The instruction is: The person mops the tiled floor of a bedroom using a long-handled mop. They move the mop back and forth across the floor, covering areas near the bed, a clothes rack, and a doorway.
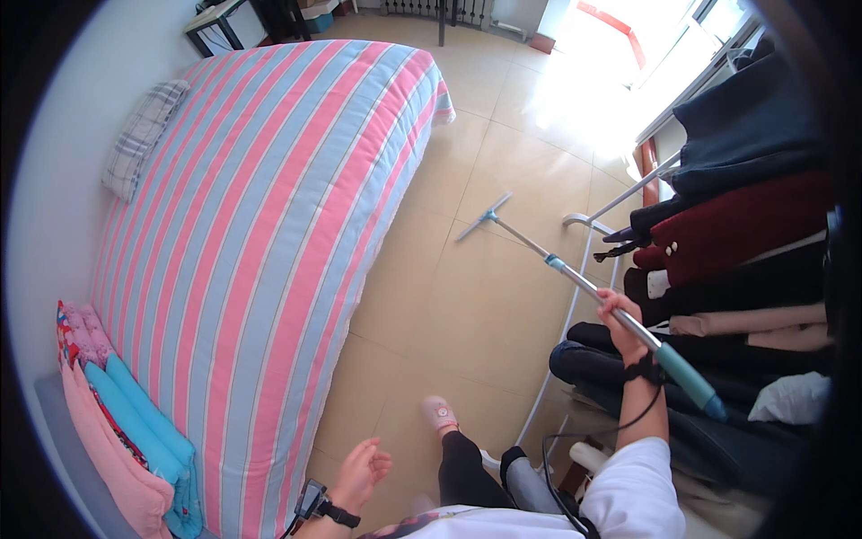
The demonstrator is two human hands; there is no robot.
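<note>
- Squeegee (579, 279) is held slantwise right of the bed (269, 225), between it and the clothes rack (628, 189); its blade (473, 226) is angled toward the bed's right edge, apart from it.
- Right hand (621, 322), right of the bed, is clamped on the pole (521, 236), fingers wrapped around, just ahead of the grip (687, 377); forearm is stretched forward, white sleeve (633, 490) pushed high.
- Left hand (362, 472) is held beside the bed's near right corner, well apart from the squeegee; fingers are loosely curled, thumb side parted.
- Dark straps are worn on both wrists.
- Squeegee pole: smooth, shiny metal, round; collar and grip in teal, likely plastic; blade thin, straight, set crosswise.
- Bed is covered in soft striped cloth, pink and pale blue, lightly rumpled; checked pillow (148, 135) is placed against its left side.
- Folded bedding (144, 422), turquoise and pink, plush-looking, is stacked at the bed's near left corner.
- Right of the bed, glossy beige floor (422, 314) is laid in large square tiles; dark and maroon garments (745, 225) are hung on the white tubular rack.
</note>
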